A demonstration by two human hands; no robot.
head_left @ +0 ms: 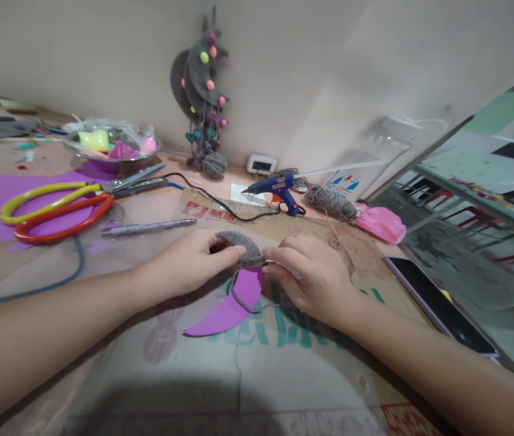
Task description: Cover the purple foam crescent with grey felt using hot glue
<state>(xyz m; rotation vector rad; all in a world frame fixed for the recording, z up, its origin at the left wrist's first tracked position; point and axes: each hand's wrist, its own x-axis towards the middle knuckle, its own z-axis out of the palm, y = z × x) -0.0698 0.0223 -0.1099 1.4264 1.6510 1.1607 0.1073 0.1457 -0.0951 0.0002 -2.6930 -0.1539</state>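
A purple crescent-shaped cutout lies on the table in front of me, its upper part wrapped in grey yarn. My left hand pinches the yarn-wrapped top of the crescent from the left. My right hand has its fingers closed on the grey yarn strand at the crescent's right side. A loop of loose yarn trails across the purple part.
Large yellow and red-handled scissors and a pen lie to the left. A blue glue gun, a yarn bundle, a pink bag and a phone sit on the right. A bowl of pompoms stands behind.
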